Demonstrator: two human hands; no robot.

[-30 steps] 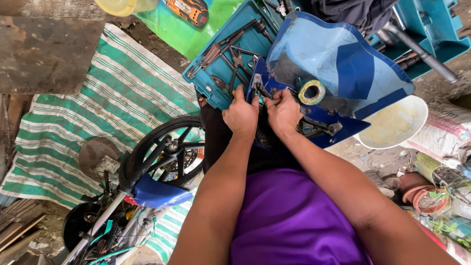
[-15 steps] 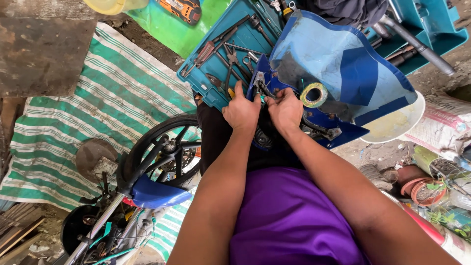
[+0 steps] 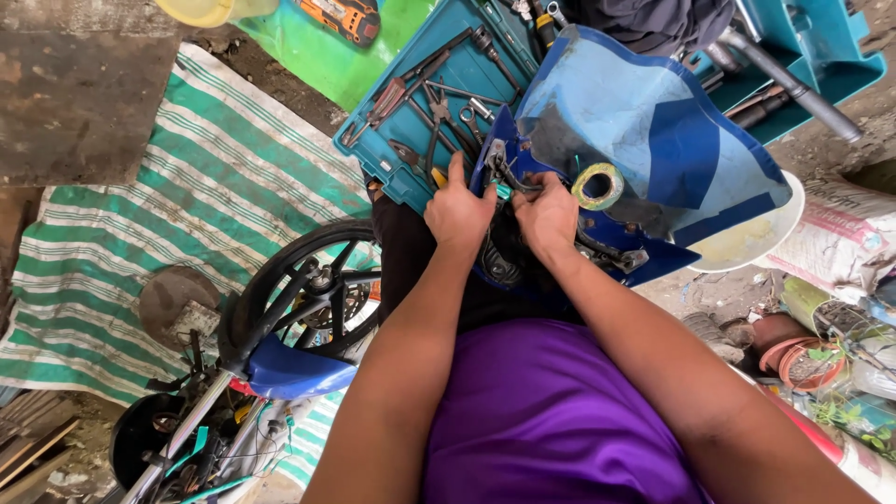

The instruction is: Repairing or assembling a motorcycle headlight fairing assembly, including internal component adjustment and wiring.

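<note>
panel (image 3: 653,149): blue, tilted over toolbox (image 3: 411,103)
left hand (image 3: 457,213): fingers curled on panel edge
right hand (image 3: 546,215): fingers clamped on cables (image 3: 509,173)

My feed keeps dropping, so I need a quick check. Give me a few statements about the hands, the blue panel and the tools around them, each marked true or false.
1. Both hands, the left hand and the right hand, work at the near edge of the blue panel. True.
2. A roll of tape lies on the panel beside the right hand. True.
3. The teal tool case is shut. False: it lies open with pliers and wrenches showing.
4. The black wheel lies to the person's right. False: it is on the left, over the striped cloth.
5. An orange power tool lies on the green sheet. True.
</note>
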